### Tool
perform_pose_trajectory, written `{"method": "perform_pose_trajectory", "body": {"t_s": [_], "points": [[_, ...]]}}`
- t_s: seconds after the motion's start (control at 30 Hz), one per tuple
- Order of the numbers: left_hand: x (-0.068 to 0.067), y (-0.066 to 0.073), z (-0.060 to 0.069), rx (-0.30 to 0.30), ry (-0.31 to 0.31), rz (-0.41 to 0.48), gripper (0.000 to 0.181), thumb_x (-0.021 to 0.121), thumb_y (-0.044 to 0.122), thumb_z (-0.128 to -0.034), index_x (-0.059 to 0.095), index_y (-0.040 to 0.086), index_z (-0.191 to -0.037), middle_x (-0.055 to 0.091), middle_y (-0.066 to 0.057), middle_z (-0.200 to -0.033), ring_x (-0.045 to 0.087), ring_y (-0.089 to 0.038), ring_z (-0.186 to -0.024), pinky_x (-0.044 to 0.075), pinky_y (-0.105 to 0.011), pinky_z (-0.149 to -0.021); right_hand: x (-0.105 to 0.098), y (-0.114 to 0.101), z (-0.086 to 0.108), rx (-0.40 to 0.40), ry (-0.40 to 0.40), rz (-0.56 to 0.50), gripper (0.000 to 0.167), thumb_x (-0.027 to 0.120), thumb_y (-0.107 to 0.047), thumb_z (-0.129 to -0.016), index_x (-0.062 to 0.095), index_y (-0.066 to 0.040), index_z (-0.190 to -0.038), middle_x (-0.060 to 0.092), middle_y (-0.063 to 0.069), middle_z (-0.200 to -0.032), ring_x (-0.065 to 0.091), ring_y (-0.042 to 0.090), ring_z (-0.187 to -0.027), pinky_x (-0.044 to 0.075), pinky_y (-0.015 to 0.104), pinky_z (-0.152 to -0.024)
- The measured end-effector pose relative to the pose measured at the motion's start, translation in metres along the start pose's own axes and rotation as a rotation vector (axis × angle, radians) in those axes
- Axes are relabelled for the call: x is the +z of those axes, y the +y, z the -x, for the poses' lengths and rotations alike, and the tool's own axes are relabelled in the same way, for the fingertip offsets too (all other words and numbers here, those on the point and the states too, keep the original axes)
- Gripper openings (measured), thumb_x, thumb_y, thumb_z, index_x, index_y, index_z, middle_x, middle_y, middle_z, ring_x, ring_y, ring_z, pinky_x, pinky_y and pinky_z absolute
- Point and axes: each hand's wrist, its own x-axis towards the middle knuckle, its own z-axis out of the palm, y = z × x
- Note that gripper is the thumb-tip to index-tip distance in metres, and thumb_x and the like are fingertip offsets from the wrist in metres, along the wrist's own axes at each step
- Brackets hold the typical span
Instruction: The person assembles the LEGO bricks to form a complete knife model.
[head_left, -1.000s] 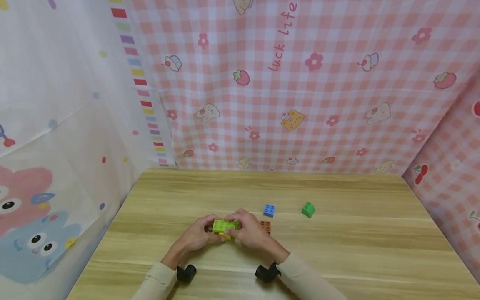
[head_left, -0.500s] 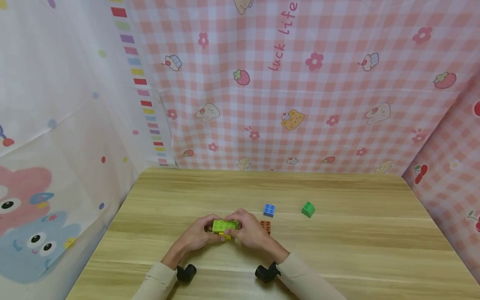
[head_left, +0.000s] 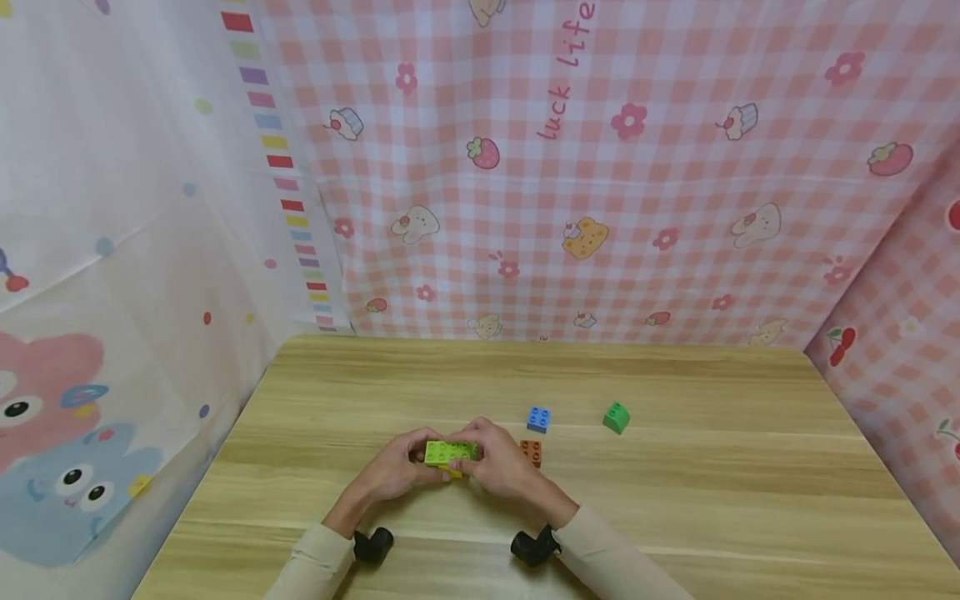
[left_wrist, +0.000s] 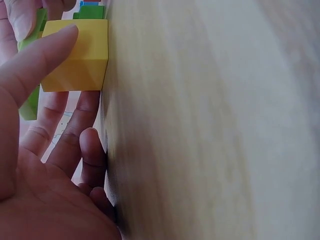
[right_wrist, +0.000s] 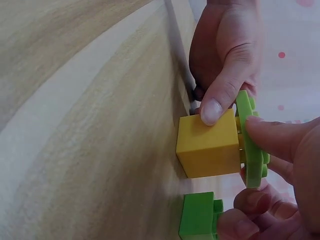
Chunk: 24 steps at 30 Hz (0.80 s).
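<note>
The left hand [head_left: 395, 468] pinches the yellow block [right_wrist: 207, 145] on the table [head_left: 712, 500]. The right hand [head_left: 498, 461] holds the light green plate [head_left: 441, 452] on top of it, and everything has hardly moved since a second ago.

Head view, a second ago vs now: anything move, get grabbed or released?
Barely: the lime-green plate seems a touch lower over the yellow brick, hiding slightly more of it. Nothing grabbed or released. Unchanged: left hand and right hand in place, blue brick, brown brick and green brick where they lay.
</note>
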Motion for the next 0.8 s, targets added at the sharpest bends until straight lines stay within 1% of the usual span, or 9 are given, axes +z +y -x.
{"method": "perform_pose_trajectory", "body": {"t_s": [0.2, 0.33, 0.57, 0.8], "points": [[0.0001, 0.0016, 0.0002, 0.0, 0.004, -0.008, 0.035, 0.083, 0.018, -0.0799, 0.066, 0.014, -0.111, 0.065, -0.003, -0.095, 0.056, -0.019, -0.087, 0.044, -0.03, -0.075, -0.0008, -0.0023, 0.0008, -0.005, -0.005, 0.034, 0.034, 0.073, -0.016, -0.091, 0.069, -0.013, -0.125, 0.058, 0.0, -0.108, 0.051, 0.013, -0.084, 0.042, 0.023, -0.068], [-0.0001, 0.0021, 0.0006, -0.009, 0.007, -0.014, 0.034, 0.083, 0.019, -0.0795, 0.067, 0.016, -0.11, 0.066, -0.002, -0.095, 0.056, -0.019, -0.087, 0.043, -0.032, -0.076, -0.0019, -0.0049, 0.0008, 0.006, -0.009, 0.048, 0.034, 0.072, -0.016, -0.091, 0.069, -0.012, -0.125, 0.058, 0.0, -0.108, 0.052, 0.012, -0.086, 0.042, 0.023, -0.07], [0.0001, 0.0, -0.0003, -0.02, 0.015, -0.003, 0.036, 0.083, 0.018, -0.0794, 0.068, 0.017, -0.112, 0.068, -0.001, -0.096, 0.056, -0.018, -0.087, 0.042, -0.032, -0.077, -0.0043, -0.0068, 0.001, -0.012, -0.022, 0.11, 0.034, 0.071, -0.015, -0.092, 0.069, -0.012, -0.125, 0.057, 0.0, -0.108, 0.053, 0.011, -0.093, 0.043, 0.024, -0.077], [0.0007, -0.0002, -0.0009, -0.006, 0.011, 0.017, 0.037, 0.083, 0.015, -0.0796, 0.067, 0.014, -0.113, 0.065, -0.002, -0.093, 0.055, -0.018, -0.085, 0.043, -0.03, -0.073, -0.0047, -0.0068, 0.0002, -0.042, -0.022, 0.167, 0.033, 0.072, -0.014, -0.091, 0.07, -0.011, -0.124, 0.058, 0.0, -0.105, 0.053, 0.01, -0.088, 0.044, 0.023, -0.075]]}}
